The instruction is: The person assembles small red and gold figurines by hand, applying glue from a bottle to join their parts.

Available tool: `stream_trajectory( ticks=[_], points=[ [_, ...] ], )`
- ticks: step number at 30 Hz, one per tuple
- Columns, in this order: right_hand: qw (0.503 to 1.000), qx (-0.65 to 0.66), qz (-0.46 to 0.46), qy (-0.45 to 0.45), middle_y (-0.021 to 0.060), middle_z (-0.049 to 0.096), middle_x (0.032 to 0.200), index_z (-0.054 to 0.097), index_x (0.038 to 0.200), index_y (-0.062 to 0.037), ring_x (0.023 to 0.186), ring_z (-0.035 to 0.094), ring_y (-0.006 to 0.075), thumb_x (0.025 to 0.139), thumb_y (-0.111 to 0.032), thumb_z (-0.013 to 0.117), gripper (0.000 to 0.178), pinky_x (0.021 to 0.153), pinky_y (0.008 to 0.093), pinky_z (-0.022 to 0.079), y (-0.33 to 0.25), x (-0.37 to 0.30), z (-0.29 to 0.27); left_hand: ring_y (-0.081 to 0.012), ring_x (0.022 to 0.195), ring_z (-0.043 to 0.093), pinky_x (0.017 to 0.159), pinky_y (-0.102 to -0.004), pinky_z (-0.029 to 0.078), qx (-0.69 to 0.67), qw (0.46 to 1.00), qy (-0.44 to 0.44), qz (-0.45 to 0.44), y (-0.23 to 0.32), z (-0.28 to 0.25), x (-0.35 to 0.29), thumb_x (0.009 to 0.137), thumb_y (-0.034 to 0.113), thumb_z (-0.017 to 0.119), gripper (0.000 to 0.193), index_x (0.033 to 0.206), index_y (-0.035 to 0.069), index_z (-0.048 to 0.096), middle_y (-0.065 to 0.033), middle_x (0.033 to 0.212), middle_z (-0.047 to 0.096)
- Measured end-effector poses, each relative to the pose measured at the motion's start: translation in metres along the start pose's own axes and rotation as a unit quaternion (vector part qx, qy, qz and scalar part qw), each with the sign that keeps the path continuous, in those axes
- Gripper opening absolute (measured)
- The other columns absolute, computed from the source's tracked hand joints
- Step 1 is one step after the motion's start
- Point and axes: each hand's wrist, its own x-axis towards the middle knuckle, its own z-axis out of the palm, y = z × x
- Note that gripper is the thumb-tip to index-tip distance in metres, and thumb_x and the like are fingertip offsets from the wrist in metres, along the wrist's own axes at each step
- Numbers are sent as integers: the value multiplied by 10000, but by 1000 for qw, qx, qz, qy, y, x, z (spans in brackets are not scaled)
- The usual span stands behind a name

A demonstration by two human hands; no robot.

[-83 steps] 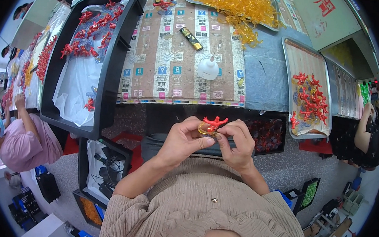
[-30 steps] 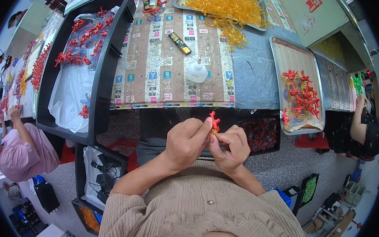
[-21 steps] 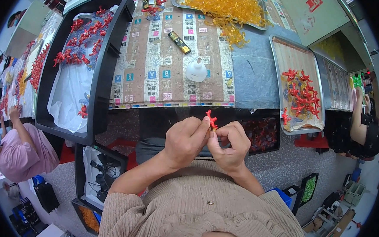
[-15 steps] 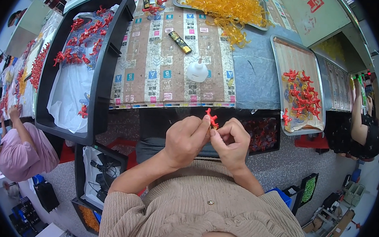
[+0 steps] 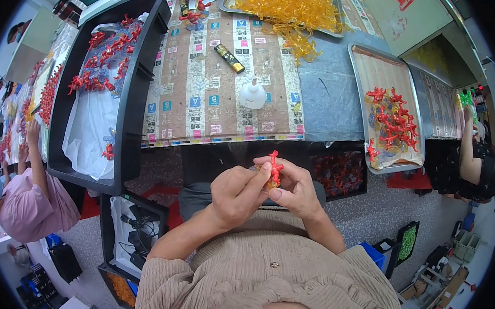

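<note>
In front of my body, below the table's near edge, both hands are closed on a small red plastic figurine (image 5: 275,166) that stands upright between them. My left hand (image 5: 235,194) pinches it from the left with thumb and forefinger. From the other side, the thumb and fingers of my right hand (image 5: 297,195) close round its lower end. A yellowish clear part (image 5: 271,184) shows at the figurine's base, mostly covered by fingers. On the table beyond are a white squeeze bottle (image 5: 253,95) and a black-and-gold lighter-shaped stick (image 5: 229,58).
A deep black tray (image 5: 134,108) with red and bluish figurines stands left. To the right, a metal tray (image 5: 371,71) holds more red figurines. Yellow clear plastic pieces (image 5: 290,7) heap on a far tray. Black crates sit below the table. Co-workers (image 5: 35,204) work at both sides.
The figurine is lower and shows more of its body. My right fingers have spread round behind it, and both hands sit slightly lower. The left co-worker's arm has risen.
</note>
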Motion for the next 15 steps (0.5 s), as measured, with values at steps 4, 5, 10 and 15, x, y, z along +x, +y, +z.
stream_trajectory(
  ticks=[4, 5, 10, 15],
  points=[
    [999, 28, -10, 32, 106, 548, 1201, 496, 1293, 55, 1115, 543, 166, 827, -97, 662, 517, 998, 321, 428, 0, -3, 6, -181, 599, 541, 491, -284, 421, 11, 1000, -10, 3, 0, 1, -1, 711, 123, 778, 374, 1033, -28, 662, -65, 816, 512],
    [999, 28, -10, 33, 106, 548, 1201, 496, 1293, 55, 1115, 543, 166, 827, -97, 662, 517, 998, 321, 428, 0, -4, 7, -178, 596, 541, 491, -282, 421, 11, 1000, -9, 1, 1, 2, -1, 711, 121, 777, 371, 1033, -25, 663, -64, 816, 512],
    [997, 44, 4, 56, 108, 545, 1223, 503, 1288, 51, 1132, 535, 169, 825, -62, 625, 492, 1009, 326, 421, 0, -5, 10, -176, 588, 543, 490, -280, 422, 18, 1000, -10, 0, 2, 2, 0, 707, 111, 778, 365, 1028, -23, 666, -61, 810, 507],
    [998, 26, 7, 54, 100, 548, 1206, 505, 1288, 49, 1116, 541, 165, 821, -60, 613, 491, 996, 320, 429, -3, -3, 11, -176, 587, 541, 488, -279, 420, 14, 1000, -8, 4, 2, 2, 1, 698, 102, 781, 368, 1025, -21, 666, -60, 805, 503]
  ],
)
